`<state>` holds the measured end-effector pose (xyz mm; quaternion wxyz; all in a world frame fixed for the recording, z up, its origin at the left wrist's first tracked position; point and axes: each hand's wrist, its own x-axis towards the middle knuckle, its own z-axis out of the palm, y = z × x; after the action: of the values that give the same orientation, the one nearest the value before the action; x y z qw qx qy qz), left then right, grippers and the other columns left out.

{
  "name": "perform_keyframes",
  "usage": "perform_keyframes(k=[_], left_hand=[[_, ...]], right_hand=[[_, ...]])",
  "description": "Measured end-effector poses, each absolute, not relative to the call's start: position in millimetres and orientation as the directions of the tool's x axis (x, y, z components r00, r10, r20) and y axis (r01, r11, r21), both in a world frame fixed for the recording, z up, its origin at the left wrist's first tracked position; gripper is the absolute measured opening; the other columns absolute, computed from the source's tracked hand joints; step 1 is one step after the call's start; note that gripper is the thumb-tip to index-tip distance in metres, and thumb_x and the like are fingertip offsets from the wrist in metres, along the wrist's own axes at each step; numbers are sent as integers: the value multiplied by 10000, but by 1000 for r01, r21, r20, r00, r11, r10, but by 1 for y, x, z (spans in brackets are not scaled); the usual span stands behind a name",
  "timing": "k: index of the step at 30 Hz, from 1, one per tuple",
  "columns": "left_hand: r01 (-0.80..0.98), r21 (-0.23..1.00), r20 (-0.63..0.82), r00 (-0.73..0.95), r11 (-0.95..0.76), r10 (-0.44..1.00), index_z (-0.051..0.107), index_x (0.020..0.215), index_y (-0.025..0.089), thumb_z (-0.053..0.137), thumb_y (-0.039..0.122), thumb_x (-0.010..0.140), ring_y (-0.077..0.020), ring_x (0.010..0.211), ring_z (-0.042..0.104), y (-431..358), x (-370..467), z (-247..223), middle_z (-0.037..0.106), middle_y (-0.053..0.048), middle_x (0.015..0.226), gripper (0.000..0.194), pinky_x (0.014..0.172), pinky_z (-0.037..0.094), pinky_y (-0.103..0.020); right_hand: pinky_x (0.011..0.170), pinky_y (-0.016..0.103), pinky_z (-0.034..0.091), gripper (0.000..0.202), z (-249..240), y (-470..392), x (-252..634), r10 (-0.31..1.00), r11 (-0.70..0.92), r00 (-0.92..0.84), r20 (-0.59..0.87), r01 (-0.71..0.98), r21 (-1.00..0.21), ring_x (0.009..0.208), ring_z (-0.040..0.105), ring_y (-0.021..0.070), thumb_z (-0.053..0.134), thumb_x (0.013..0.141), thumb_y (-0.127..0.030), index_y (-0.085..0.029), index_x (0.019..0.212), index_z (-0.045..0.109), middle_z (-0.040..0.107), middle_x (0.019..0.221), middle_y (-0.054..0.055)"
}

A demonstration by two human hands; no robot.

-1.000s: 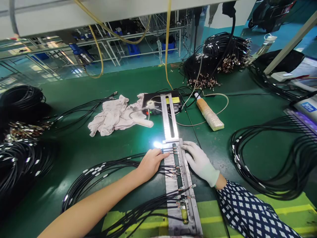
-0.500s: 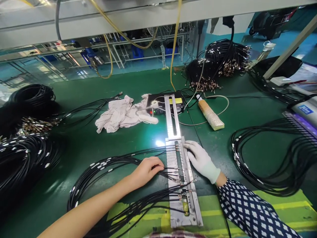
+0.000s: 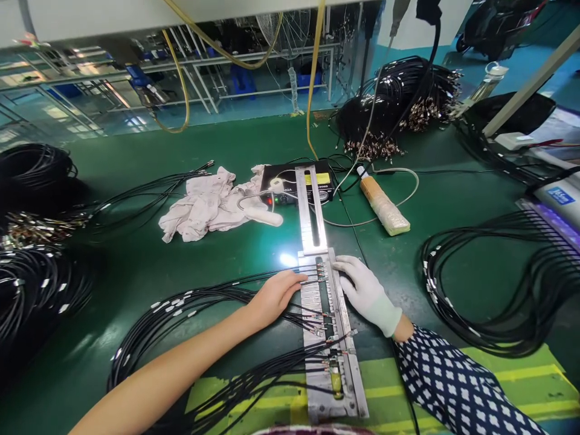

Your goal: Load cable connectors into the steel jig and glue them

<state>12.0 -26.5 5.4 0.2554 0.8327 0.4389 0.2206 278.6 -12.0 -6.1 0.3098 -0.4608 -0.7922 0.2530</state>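
Observation:
A slotted metal fixture [image 3: 317,386] lies lengthwise in front of me, with black cables [image 3: 181,296] running into it from the left. My bare left hand [image 3: 277,296] is at the fixture's left edge near its upper part, fingers together around a thin cable end. Several other cable ends sit in the slots below it. My right hand [image 3: 365,293], in a white glove, rests along the fixture's right side with its fingertips on the metal rail near the top; its fingers are stretched out. A slotted metal bar [image 3: 306,223] extends from the fixture's far end.
Beyond the fixture are a black control box [image 3: 283,175], a crumpled cloth [image 3: 203,202] and a wrapped orange tool [image 3: 383,205]. Cable coils lie at left [image 3: 40,290] and right [image 3: 435,290]. More cable bundles [image 3: 389,103] lie at the back. Yellow hoses [image 3: 317,72] hang overhead.
My left hand has moved up along the fixture to a higher slot. My right hand has stayed on the rail. The whole view has shifted slightly.

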Motion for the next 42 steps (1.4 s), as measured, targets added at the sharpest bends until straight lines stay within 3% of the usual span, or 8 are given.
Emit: perform_keyframes(k=[7,13,20,24,28,31,36,42], left_hand=[[619,511,128,632,-597,765,671,1155,160,357,220,1027,-155,771,603,-15,7,6,618,-56,842,344,715,509,-250],[590,437,151,696,-679,702,632,1191,161,305,174,1023,-161,814,590,-6,8,10,607,-68,896,368,742,513,-266],[548,490,210,680,-678,702,641,1095,161,348,239,1036,-154,847,580,-4,9,7,630,-66,912,309,779,497,-264],[673,250,256,647,-696,718,655,1190,240,344,208,1030,-166,818,515,-22,5,-1,586,-62,907,352,712,434,-280],[763,73,162,626,-642,762,605,1304,246,352,162,1011,-180,759,470,-39,4,-2,550,-55,828,396,646,359,-287],[772,153,98,609,-617,787,575,1343,224,335,165,1013,-186,776,492,-41,5,2,571,-62,856,412,667,375,-294],[682,492,100,573,-541,813,611,1268,185,359,195,1009,-182,865,551,-35,7,6,582,-62,904,361,788,445,-298],[723,412,38,595,-555,803,541,1340,204,339,229,1025,-215,919,550,-40,6,17,628,-83,1002,375,793,407,-337]], right_hand=[[1075,491,463,309,-7,-12,280,893,426,-394,219,579,-695,1235,532,241,442,955,-167,-254,1213,586,572,1302,78],[1079,475,465,285,-9,-12,281,887,441,-397,235,577,-688,1242,531,236,444,967,-196,-250,1207,588,569,1308,78],[1065,470,477,296,-8,-12,280,888,441,-393,238,583,-683,1231,544,238,447,955,-187,-253,1197,604,582,1293,75],[1058,467,479,301,-7,-11,280,891,433,-396,224,590,-681,1225,546,240,454,947,-189,-251,1201,603,580,1292,77],[1046,468,481,310,-8,-10,280,892,432,-393,225,589,-683,1213,552,245,459,927,-170,-257,1183,610,579,1285,75],[1040,470,482,312,-10,-9,280,892,434,-388,231,592,-679,1199,557,246,466,912,-166,-246,1174,615,587,1269,79],[1048,467,473,332,-9,-12,279,881,461,-401,252,602,-653,1214,550,243,450,924,-170,-243,1212,597,572,1305,84],[1043,465,476,309,-6,-15,280,875,476,-402,271,605,-639,1206,556,243,444,929,-175,-223,1191,600,583,1279,93]])
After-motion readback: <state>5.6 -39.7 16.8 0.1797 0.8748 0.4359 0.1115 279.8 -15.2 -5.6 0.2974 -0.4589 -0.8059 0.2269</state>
